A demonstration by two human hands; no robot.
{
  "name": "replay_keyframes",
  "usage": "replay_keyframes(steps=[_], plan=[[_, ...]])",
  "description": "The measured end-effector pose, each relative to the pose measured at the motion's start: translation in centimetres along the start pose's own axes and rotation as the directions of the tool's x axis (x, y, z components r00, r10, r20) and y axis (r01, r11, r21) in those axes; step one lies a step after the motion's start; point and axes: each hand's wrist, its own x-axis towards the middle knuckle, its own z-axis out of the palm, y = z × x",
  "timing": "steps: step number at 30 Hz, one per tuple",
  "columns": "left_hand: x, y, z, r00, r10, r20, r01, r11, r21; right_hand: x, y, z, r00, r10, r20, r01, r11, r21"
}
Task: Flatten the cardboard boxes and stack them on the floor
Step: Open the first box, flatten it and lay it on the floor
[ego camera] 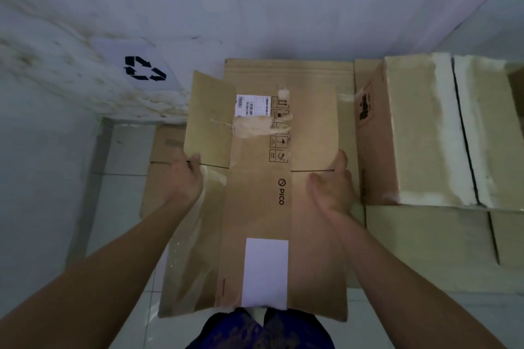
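A flattened brown cardboard box (255, 207) marked PICO, with white labels, is held out in front of me above the floor. My left hand (184, 176) grips its left edge at the flap slit. My right hand (331, 184) grips its right edge at the opposite slit. Beneath it lie other flattened cardboard sheets (286, 73) on the floor, showing at the far side and at the left.
An assembled cardboard box (419, 133) with taped top stands at the right on another box (425, 246). A stained white wall carries a recycling sign (144, 68) at the back left. White floor tiles (124, 207) show at the left.
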Motion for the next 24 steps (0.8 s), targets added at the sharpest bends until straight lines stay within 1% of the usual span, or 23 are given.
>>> replay_keyframes(steps=[3,6,11,17,21,24], plan=[[-0.7,-0.9,-1.3,0.999,0.027,-0.035,-0.028,0.999,-0.017,-2.2,-1.2,0.6,0.992,-0.091,-0.089,0.089,0.996,-0.027],[-0.5,-3.1,-3.6,0.996,0.049,-0.072,-0.052,0.997,-0.048,-4.4,-3.1,1.2,0.978,-0.168,-0.125,0.162,0.985,-0.056],[0.7,-8.3,-9.4,0.992,0.014,-0.122,-0.029,0.992,-0.119,-9.7,-7.4,4.1,0.945,-0.273,-0.183,0.265,0.962,-0.068],[2.6,-17.9,-17.3,0.977,0.039,-0.208,-0.068,0.988,-0.136,-18.5,-12.7,10.6,0.931,-0.306,-0.198,0.309,0.951,-0.018],[4.6,-24.4,-21.4,0.976,0.045,-0.213,-0.072,0.99,-0.122,-23.8,-15.7,15.1,0.922,-0.327,-0.205,0.328,0.944,-0.031],[6.3,-27.7,-23.6,0.977,0.019,-0.214,-0.044,0.993,-0.113,-26.7,-18.1,18.0,0.923,-0.329,-0.2,0.335,0.942,-0.006]])
